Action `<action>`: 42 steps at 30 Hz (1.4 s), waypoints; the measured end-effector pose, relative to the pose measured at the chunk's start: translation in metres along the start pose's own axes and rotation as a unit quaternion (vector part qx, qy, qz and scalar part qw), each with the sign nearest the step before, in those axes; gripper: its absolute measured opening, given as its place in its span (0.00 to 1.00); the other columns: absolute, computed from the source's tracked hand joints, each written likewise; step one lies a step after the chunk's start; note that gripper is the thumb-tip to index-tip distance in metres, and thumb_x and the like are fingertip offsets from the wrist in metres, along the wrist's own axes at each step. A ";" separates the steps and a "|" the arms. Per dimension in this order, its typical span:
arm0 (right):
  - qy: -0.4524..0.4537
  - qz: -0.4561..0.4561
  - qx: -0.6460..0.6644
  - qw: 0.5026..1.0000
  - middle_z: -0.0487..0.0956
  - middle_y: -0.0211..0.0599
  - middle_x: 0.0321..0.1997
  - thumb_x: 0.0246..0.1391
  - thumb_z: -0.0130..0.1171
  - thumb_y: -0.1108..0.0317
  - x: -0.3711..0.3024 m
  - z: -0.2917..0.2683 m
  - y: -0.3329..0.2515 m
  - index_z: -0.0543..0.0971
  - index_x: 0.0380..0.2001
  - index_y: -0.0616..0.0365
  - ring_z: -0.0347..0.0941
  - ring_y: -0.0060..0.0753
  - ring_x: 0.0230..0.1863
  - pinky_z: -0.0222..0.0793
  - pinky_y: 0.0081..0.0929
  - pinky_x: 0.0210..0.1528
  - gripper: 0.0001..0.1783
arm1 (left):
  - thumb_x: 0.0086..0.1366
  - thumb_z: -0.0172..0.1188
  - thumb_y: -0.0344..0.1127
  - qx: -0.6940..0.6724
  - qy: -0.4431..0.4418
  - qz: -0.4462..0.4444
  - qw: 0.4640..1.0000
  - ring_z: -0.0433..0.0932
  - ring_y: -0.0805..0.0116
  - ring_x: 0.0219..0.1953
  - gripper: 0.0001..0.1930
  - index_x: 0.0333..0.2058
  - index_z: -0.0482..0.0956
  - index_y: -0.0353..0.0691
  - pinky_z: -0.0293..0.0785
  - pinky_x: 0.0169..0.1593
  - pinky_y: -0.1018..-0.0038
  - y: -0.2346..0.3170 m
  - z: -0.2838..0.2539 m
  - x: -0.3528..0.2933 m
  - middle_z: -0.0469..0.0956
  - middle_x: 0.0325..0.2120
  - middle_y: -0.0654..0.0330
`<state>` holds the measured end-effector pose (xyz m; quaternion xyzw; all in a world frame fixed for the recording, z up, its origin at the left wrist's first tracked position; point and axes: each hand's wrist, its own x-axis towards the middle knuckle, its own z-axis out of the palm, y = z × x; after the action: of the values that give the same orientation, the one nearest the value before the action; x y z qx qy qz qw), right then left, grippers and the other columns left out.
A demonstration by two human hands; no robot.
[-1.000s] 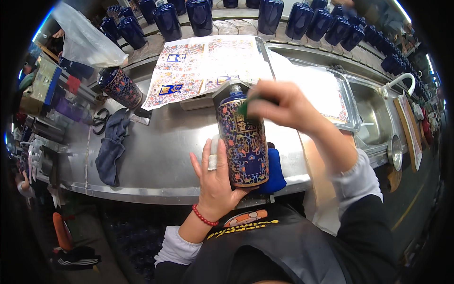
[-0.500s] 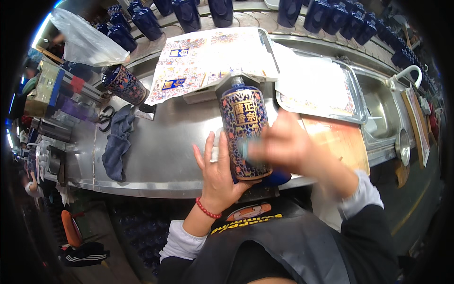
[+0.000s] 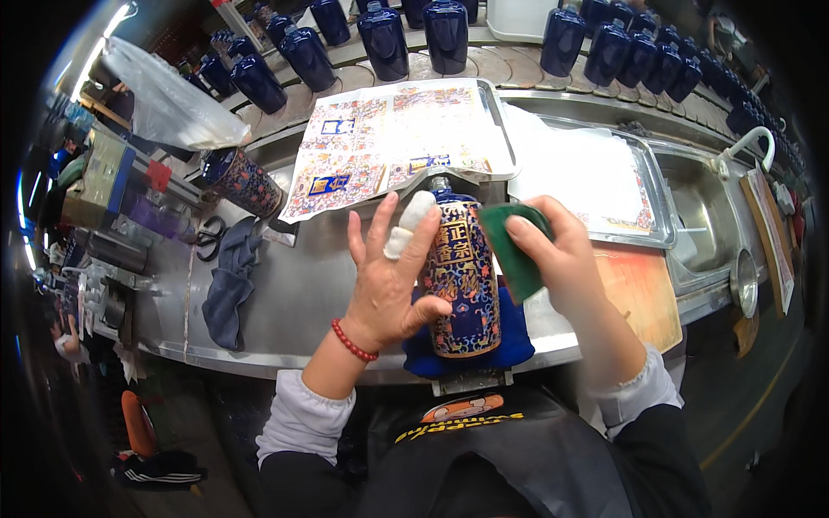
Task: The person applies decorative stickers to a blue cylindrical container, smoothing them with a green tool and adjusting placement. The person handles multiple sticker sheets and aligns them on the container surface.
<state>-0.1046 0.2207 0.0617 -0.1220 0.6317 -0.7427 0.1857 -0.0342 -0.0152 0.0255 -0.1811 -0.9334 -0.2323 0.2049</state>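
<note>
A blue bottle (image 3: 466, 315) with a colourful floral wrap and gold lettering lies in front of me, neck pointing away, on a dark blue cloth pad (image 3: 516, 337). My left hand (image 3: 380, 276) rests against its left side, fingers spread and thumb over the lower part. White wrapping covers part of the index finger. In my right hand (image 3: 566, 259) is a flat green scraper (image 3: 518, 250), pinched between thumb and fingers at the bottle's right side. Whether the scraper's edge touches the bottle, I cannot tell.
Beyond the bottle, a tray (image 3: 505, 129) bears printed floral sheets (image 3: 345, 164). Another tray (image 3: 661, 194) sits right, near a sink (image 3: 695, 216) and wooden board (image 3: 643, 293). Left are a wrapped bottle (image 3: 246, 186), grey-blue cloth (image 3: 231, 281) and scissors (image 3: 207, 237). Plain bottles (image 3: 382, 43) line the back.
My right hand has moved from over the bottle's lower front to its upper right side. My left hand has shifted up along the bottle's left side. The view has shifted slightly.
</note>
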 end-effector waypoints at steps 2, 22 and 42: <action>-0.001 -0.014 0.018 1.000 0.78 0.27 0.31 0.64 0.62 0.63 0.017 0.005 0.004 0.77 0.40 0.60 0.73 0.15 0.29 0.70 0.16 0.31 0.11 | 0.62 0.39 0.80 0.009 -0.015 0.004 1.000 0.48 0.45 0.73 0.52 0.67 0.66 0.39 0.25 0.71 0.40 -0.004 -0.007 0.013 0.68 0.65 0.50; 0.012 0.029 0.154 0.988 0.81 0.31 0.39 0.65 0.60 0.65 -0.028 0.005 0.046 0.76 0.45 0.60 0.74 0.14 0.38 0.72 0.16 0.42 0.11 | 0.57 0.71 0.53 -0.076 -0.013 -0.064 0.995 0.63 0.43 0.69 0.64 0.70 0.32 0.21 0.23 0.71 0.40 0.051 0.024 -0.054 0.66 0.65 0.39; 0.053 -0.035 0.091 0.994 0.80 0.29 0.37 0.65 0.60 0.63 -0.029 0.010 0.059 0.76 0.43 0.61 0.73 0.14 0.37 0.72 0.17 0.40 0.12 | 0.66 0.58 0.60 0.034 0.071 -0.027 0.997 0.56 0.40 0.72 0.40 0.65 0.69 0.32 0.24 0.73 0.42 0.082 0.016 -0.055 0.68 0.64 0.41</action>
<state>-0.0676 0.2163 0.0067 -0.0869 0.5655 -0.8087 0.1366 0.0437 0.0476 0.0162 -0.1319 -0.9283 -0.2182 0.2706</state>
